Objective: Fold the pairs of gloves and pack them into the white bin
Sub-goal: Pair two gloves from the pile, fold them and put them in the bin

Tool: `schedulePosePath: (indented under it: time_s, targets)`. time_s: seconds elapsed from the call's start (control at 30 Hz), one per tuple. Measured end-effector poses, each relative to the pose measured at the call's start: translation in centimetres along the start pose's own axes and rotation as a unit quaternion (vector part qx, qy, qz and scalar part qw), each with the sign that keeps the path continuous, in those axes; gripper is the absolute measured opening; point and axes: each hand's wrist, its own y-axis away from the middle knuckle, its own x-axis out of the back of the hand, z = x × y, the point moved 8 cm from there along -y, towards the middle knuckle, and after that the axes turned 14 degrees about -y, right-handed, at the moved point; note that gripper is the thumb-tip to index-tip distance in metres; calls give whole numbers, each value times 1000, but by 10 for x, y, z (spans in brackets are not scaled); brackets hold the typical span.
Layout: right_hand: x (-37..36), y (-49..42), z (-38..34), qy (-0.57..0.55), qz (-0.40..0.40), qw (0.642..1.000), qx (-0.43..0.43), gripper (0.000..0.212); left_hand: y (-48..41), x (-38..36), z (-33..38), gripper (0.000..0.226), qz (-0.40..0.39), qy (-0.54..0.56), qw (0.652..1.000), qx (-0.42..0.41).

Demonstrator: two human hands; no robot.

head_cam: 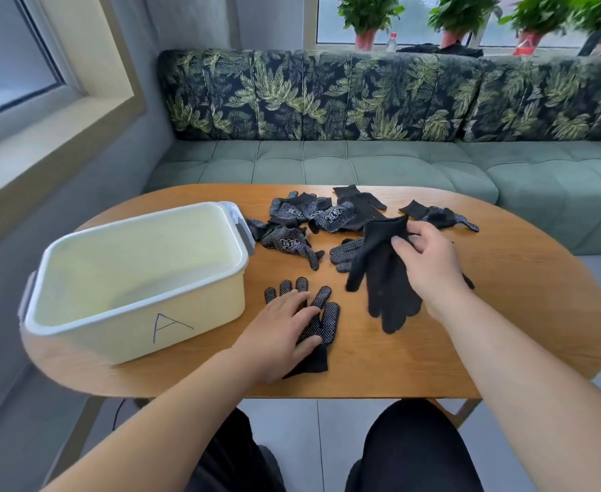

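1. Knees (409,452) in dark trousers sit closest to the lens, tucked under the near edge of the wooden surface (504,332).
2. Left hand (281,332) is down flat, fingers straight and spread, pressing a dotted glove (327,321) onto the surface. The glove's tips fan out beyond the fingertips and its cuff pokes out beside the heel of the palm.
3. Over to the right hand (430,264): thumb and fingers are curled on the cuff of a black glove (384,278), pinching it, and the rest of that glove trails from the fingers back toward the camera.
4. Just left of those pinching fingers, a second dotted glove (343,252) peeks out from under the black one.
5. Beyond both sets of fingers lies a loose glove pile (313,218) in a tangle, and a lone glove (441,216) lies just past the right fingertips.
6. White bin (132,332) stands just left of the left fingers, near but apart, with a letter A drawn on its near wall.
7. Far beyond the fingers there's a green sofa (362,161) with a leaf-print back, and potted plants (370,16) on the ledge above it.
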Motion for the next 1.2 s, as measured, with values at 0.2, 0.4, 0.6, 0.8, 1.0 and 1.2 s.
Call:
schedulePosePath:
  time_s: [0.2, 0.4, 0.6, 0.8, 1.0, 1.2]
  targets:
    - [-27, 7, -25, 51, -65, 997, 11, 20, 12, -17, -8, 77, -42, -27, 997, 52]
    - [-28, 25, -68, 96, -82, 977, 171, 24, 12, -24, -9, 83, -56, -56, 995, 52]
    - [-37, 99, 42, 359, -316, 872, 105, 25, 10, -27, -10, 90, -70, -69, 994, 51]
    - [-16, 131, 59, 341, -285, 883, 151, 42, 9, -19, -9, 84, -63, -35, 995, 69]
    - [-61, 101, 49, 399, -190, 892, 100, 62, -5, -16, 2, 72, -36, 8, 988, 148]
    - [-95, 86, 96, 513, -188, 837, -1, 73, -9, -29, 2, 83, -24, -39, 987, 156]
